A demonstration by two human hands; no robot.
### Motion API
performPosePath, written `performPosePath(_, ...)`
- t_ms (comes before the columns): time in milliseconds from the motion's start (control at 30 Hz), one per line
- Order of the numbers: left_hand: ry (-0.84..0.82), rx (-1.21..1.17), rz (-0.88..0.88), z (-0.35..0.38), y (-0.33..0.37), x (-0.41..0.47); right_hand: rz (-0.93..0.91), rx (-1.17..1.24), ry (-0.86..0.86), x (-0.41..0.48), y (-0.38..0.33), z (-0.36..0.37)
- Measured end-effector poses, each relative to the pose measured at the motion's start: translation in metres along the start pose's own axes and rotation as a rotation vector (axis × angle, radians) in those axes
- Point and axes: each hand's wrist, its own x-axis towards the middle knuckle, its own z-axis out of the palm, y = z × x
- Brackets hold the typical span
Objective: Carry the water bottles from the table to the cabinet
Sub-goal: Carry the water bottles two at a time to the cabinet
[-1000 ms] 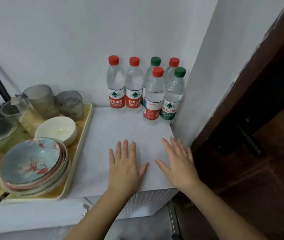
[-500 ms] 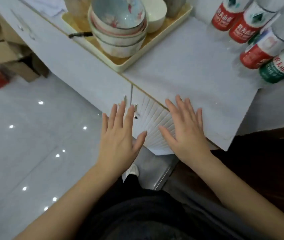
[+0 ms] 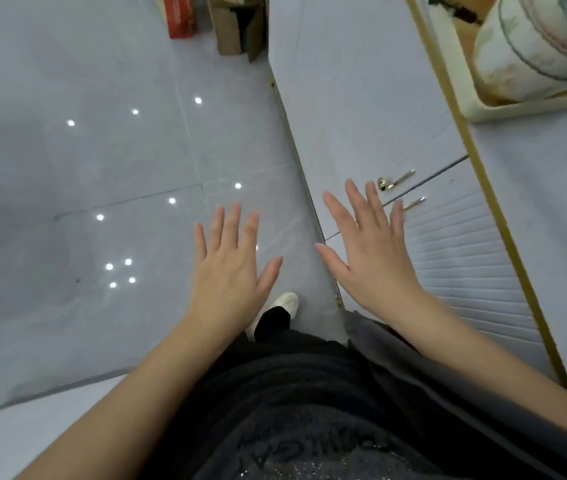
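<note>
Gone from view since half a second ago: water bottles; gaze now drops to floor [image 3: 102, 161] and cabinet [image 3: 361, 109] front. Left hand [image 3: 230, 268] and right hand [image 3: 372, 258] both spread flat, empty, hovering. Cabinet doors shut, handles [image 3: 396, 180] beyond right fingertips. Risk: reaching blind could topple unseen bottles.

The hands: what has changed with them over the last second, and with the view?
The view swung down from the bottles to the floor. Left hand and right hand left the countertop, now by the cabinet handles. Both stayed open and empty.
</note>
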Motion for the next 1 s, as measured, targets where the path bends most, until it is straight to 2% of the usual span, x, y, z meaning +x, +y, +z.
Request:
performPosePath(300, 0.067, -0.08, -0.344, -0.013, -0.103, -0.045, -0.294, -0.03, -0.148, 0.046, -0.13, 0.032)
performPosePath(600, 0.12, -0.171, -0.605, -0.034, -0.205, -0.093, -0.522, -0.098, -0.21, 0.083, -0.257, 0.058)
performPosePath(733, 0.147, -0.231, -0.758, -0.04, -0.24, -0.113, -0.603, -0.153, -0.251, 0.105, -0.309, 0.07)
performPosePath(1000, 0.217, -0.317, -1.062, -0.054, -0.297, -0.127, -0.892, -0.26, -0.305, 0.146, -0.408, 0.089)
